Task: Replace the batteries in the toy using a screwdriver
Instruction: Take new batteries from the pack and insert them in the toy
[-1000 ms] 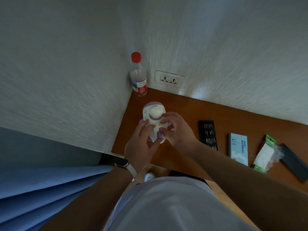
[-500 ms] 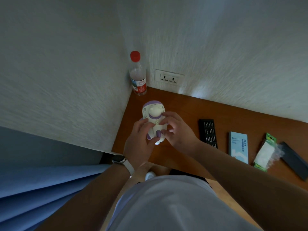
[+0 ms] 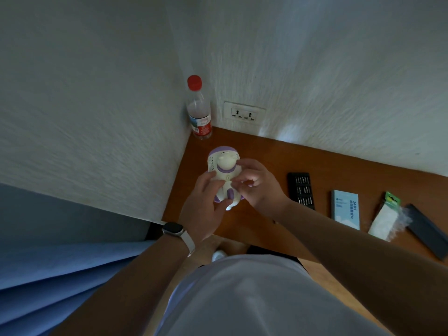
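Note:
A white and purple toy figure is held above the left end of the brown table. My left hand grips its lower body from the left, thumb under the purple feet. My right hand holds the toy's right side, fingers curled against its middle. A small light glows at the toy's bottom. A black tray of screwdriver bits lies on the table to the right of my hands. No screwdriver shows in either hand.
A plastic bottle with a red cap stands in the wall corner beside a wall socket. A light blue box, a green-and-white packet and a dark flat case lie further right. Blue fabric lies lower left.
The toy has been turned slightly in my hands, and my left thumb has shifted lower toward its feet. Both hands stay on the toy at about the same spot.

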### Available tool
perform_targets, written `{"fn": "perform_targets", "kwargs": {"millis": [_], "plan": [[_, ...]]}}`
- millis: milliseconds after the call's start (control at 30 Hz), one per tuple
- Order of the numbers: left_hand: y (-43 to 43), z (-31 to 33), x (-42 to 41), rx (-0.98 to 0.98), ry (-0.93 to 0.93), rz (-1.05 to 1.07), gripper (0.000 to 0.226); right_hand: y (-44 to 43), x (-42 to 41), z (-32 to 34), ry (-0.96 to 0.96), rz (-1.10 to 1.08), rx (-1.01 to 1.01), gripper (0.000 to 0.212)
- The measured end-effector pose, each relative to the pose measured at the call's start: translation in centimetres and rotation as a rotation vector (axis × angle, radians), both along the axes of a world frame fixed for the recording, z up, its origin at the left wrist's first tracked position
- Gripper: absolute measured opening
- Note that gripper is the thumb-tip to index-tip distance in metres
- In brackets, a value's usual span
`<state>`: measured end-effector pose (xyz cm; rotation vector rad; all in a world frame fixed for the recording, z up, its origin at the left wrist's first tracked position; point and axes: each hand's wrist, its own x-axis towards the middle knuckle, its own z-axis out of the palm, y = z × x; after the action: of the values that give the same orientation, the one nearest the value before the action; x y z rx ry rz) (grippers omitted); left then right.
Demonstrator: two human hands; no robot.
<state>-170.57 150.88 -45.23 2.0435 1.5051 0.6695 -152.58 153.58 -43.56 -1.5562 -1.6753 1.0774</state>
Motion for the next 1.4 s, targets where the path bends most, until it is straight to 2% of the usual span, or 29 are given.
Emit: {"fn": "perform_targets", "kwargs": {"millis": [133, 300, 567, 700, 833, 1033, 1200, 1400], "plan": [[-0.1, -0.6, -0.3, 0.022, -0.010, -0.017, 0.042, 0.0, -0.9, 0.2, 0.093, -0.106, -0.062, 0.016], [-0.2, -0.7, -0.3, 0.075, -0.012, -0.003, 0.049, 0.3, -0.9, 0.3, 0.113, -0.112, -0.092, 0.027], [-0.2, -0.8, -0.8, 0.037, -0.032, 0.013, 0.041, 0.8, -1.4, 0.4, 0.092, -0.112, -0.204, 0.024], [0.1, -0.5, -0.7, -0.040, -0.155, 0.036, 0.040, 0.5, -1.1, 0.2, 0.274, -0.199, -0.363, 0.045], [0.9, 0.2, 0.4, -0.117, -0.274, 0.247, 0.014, 0.5, -1.1, 0.5, 0.347, -0.168, -0.358, 0.059], [1.5, -0.3, 0.6, -0.398, -0.486, 0.343, 0.045, 0.5, -0.8, 0.1, 0.337, -0.148, -0.368, 0.065], [1.7, -0.3, 0.7, -0.494, -0.564, 0.362, 0.065, 0.3, -1.0, -0.5, 0.306, -0.169, -0.348, 0.067], [1.6, -0.1, 1.1, -0.512, -0.610, 0.389, 0.061, 0.2, -1.4, -0.6, 0.317, -0.211, -0.335, 0.063]]}}
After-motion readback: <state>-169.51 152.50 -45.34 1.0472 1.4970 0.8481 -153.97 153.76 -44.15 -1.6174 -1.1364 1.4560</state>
